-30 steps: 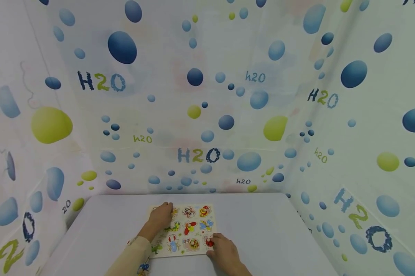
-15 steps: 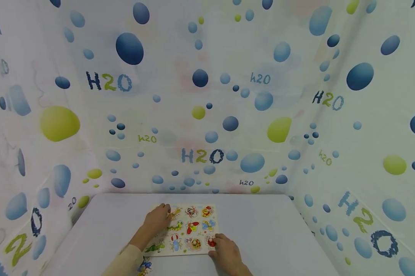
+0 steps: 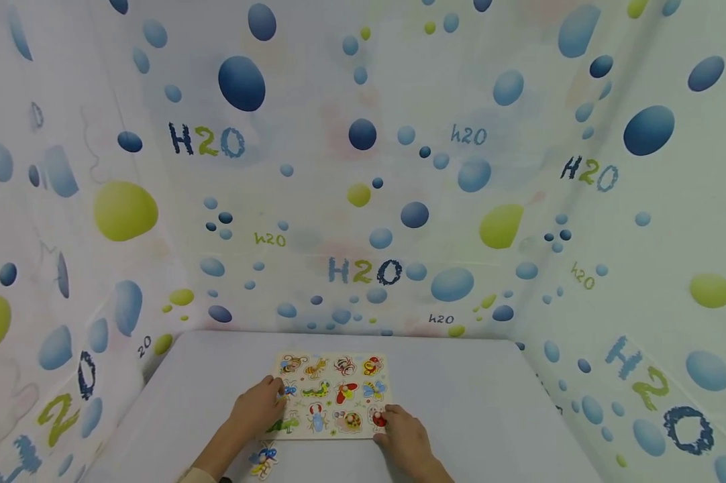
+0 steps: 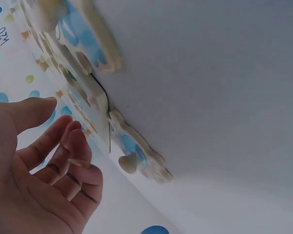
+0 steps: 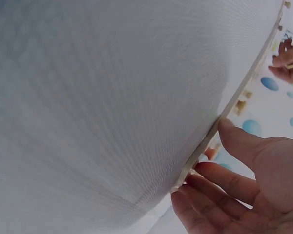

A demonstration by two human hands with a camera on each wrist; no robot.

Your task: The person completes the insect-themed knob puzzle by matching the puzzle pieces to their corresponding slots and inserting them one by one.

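A wooden knob puzzle board point(image 3: 333, 438) covered with bright insect pieces lies on the white table. My left hand point(image 3: 257, 407) is at the board's left edge, beside a blue insect piece; in the left wrist view its fingers are loosely bent with nothing between them. With thumb and fingers, my right hand point(image 3: 406, 436) holds the near right corner of the board, by the red ladybug piece point(image 3: 377, 417). A loose blue and yellow insect piece point(image 3: 263, 460) lies just in front of the near left corner. Two loose knobbed pieces show in the left wrist view, one the nearer piece point(image 4: 139, 151).
The white table point(image 3: 478, 396) stretches out on both sides of the board. Behind and beside it hang white curtain walls point(image 3: 302, 201) printed with blue and green bubbles and H2O lettering.
My left hand has moved back from the board's far left corner toward me, uncovering the upper left insect pieces. My right hand keeps its place at the corner. The head view has shifted slightly.
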